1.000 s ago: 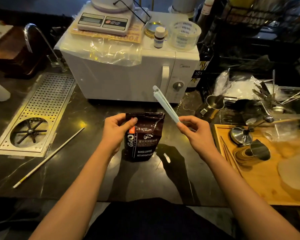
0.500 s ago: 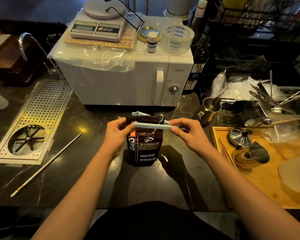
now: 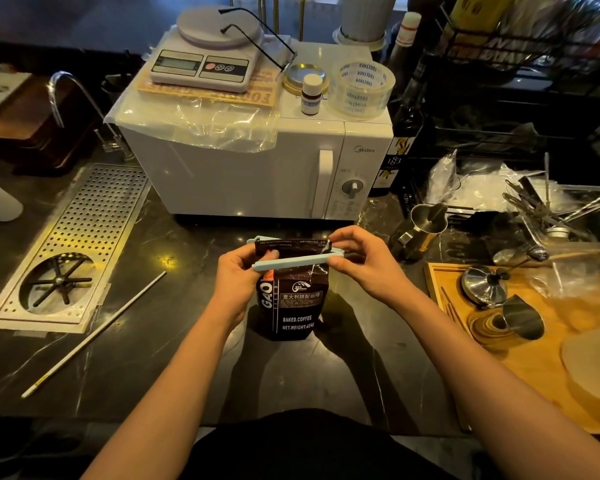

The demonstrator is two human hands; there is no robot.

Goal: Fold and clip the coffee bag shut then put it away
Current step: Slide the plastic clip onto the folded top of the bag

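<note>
A dark brown coffee bag (image 3: 293, 303) stands upright on the dark counter, just in front of the microwave. A long pale blue clip (image 3: 291, 262) lies across the bag's top, one arm in front and one arm behind, still spread apart at the left end. My left hand (image 3: 238, 278) grips the bag's upper left edge, thumb on the front arm's left end. My right hand (image 3: 364, 263) pinches the clip's right end at the bag's upper right corner.
A white microwave (image 3: 257, 168) stands right behind the bag, with a scale (image 3: 205, 60) and tape roll (image 3: 362, 88) on top. A perforated drain tray (image 3: 66, 244) and a thin white stick (image 3: 94, 336) lie left. A steel pitcher (image 3: 421, 230) and wooden tray (image 3: 440, 296) sit right.
My right hand brought the clip down from upright in the air to lie level across the bag's top. My left hand stayed on the bag's upper left edge.
</note>
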